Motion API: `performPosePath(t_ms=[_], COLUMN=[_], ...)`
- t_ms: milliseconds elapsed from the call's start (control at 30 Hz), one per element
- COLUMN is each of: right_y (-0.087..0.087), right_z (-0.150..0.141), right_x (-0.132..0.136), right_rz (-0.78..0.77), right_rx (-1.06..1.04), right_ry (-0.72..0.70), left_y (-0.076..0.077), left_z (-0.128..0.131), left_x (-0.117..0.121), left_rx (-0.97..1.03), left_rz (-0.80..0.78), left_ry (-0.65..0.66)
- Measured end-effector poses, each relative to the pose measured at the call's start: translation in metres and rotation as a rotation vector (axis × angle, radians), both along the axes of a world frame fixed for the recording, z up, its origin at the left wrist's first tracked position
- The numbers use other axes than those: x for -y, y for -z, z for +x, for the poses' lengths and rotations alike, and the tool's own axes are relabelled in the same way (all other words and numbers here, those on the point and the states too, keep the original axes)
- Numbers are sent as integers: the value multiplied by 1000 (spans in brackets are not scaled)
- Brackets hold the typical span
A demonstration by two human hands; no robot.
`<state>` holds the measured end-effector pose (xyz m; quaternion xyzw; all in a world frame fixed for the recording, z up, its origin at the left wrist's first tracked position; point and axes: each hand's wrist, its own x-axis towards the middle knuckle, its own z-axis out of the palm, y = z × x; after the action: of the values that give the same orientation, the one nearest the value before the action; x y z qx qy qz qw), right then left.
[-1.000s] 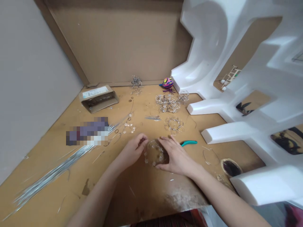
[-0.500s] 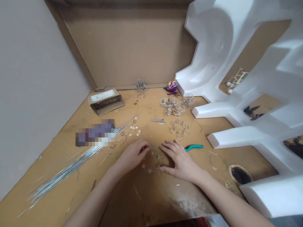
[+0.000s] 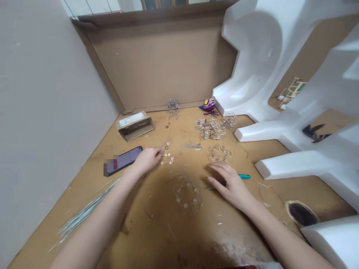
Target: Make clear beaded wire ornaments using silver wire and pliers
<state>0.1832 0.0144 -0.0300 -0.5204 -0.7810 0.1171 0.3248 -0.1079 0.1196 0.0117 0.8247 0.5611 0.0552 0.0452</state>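
My left hand (image 3: 147, 160) has its fingertips gathered on a thin wire, right beside a small cluster of clear beads on wire (image 3: 167, 157). My right hand (image 3: 231, 185) rests open on the board, its palm over the middle of teal-handled pliers (image 3: 244, 176), whose jaws poke out on the left. Between my hands and nearer to me, a ring of bent wire with clear beads (image 3: 187, 194) lies flat on the tan board (image 3: 174, 231), touched by neither hand.
A smartphone (image 3: 123, 160) lies left of my left hand, near a cardboard box (image 3: 135, 127). Silver wire rods (image 3: 84, 216) run along the lower left. Wire-and-bead flowers (image 3: 210, 129) and a colourful toy (image 3: 209, 105) stand farther back. White foam packing (image 3: 291, 160) walls the right side.
My left hand has moved away from the beaded ring, left and forward to the bead cluster. My right hand has drawn back onto the pliers. The ring stays on the board, and the view has shifted.
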Motion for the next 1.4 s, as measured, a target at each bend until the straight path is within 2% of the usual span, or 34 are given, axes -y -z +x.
performPosePath(t_ms=[167,267,400,567,733,1000,1233,1400], right_y=[4,6,6,6,10,7,-18,-34], right_z=[8,10,10,11,11,10,6,4], right_x=[-7,-9,-11,-12,-13,-13,-16,-37], right_rz=[65,63,48,39,39,24,12,-1], right_rx=[-84,-115,-142,-169,-183,-108,200,384], right_ry=[77,94,111,123,125,137,237,156], left_y=[7,12,17,22,25,17,4,3], left_z=[61,96,115,115,109,102,97,97], left_x=[-34,-56,-76,-83,-81,-62,-33,-15], left_rx=[-77,-145,-252,-354,-366,-314,-265,-224], left_rz=[-2,6,-11,-32,-8,75,153,140], left_ry=[189,246,281,306,327,375,423,468])
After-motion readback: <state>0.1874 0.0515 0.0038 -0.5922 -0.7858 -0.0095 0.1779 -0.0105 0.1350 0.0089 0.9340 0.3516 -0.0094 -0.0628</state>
